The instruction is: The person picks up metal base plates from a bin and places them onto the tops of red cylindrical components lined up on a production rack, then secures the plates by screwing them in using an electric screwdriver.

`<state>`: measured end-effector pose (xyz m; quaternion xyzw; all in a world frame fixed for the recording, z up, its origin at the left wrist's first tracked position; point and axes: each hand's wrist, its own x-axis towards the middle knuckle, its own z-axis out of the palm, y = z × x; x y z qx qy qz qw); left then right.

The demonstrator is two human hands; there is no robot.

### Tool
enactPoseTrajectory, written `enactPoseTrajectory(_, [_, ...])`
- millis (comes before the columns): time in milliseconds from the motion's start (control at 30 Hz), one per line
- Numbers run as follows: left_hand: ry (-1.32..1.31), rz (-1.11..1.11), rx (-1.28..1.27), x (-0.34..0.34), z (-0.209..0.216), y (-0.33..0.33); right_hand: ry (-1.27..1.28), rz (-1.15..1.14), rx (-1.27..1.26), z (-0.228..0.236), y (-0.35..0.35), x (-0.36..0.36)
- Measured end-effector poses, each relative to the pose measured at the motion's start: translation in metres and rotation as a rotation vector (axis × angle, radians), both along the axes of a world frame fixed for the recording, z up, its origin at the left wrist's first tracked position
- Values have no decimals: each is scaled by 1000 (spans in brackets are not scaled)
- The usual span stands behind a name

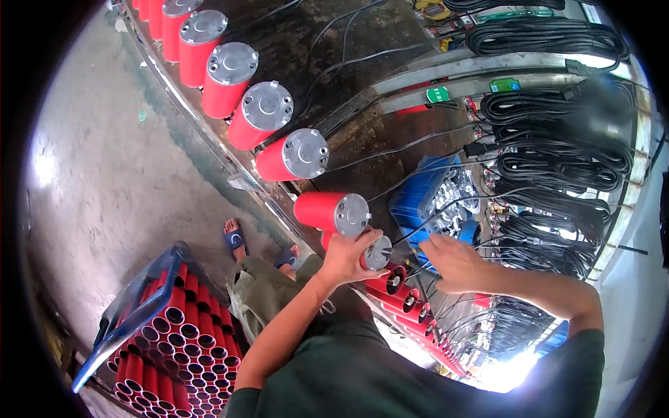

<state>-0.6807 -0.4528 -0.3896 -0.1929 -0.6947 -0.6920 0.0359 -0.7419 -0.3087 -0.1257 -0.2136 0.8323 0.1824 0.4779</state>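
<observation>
My left hand (341, 259) wraps round a red cylinder with a grey metal end cap (377, 254); the thumb and fingers lie at the cap's rim and cover much of the red body. A black cable (432, 217) runs from beside this cap off to the right. My right hand (456, 265) is held just right of the cap, at the near edge of a blue bin (411, 202) of shiny metal parts (453, 202). Its fingers are curled in, and whatever they may hold is hidden. Another capped red cylinder (331, 211) stands just beyond my left hand.
Capped red cylinders (289, 157) line the bench edge beyond; open-ended ones (397, 279) with wires continue nearer me. Coiled black cables (543, 38) fill the rack at right. A blue crate (167, 299) and stacked red tubes (188, 331) stand on the floor at left, near my feet.
</observation>
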Motion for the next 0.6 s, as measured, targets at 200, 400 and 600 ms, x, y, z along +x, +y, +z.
enactPoseTrajectory(200, [18, 3, 36, -3, 7, -3, 245, 485, -100, -17, -3, -20])
enactPoseTrajectory(400, [4, -2, 7, -1, 5, -4, 332, 764, -126, -19, -9, -25])
enactPoseTrajectory(600, [-16, -13, 13, 0, 4, -3, -335, -206, 36, -12, -16, -20])
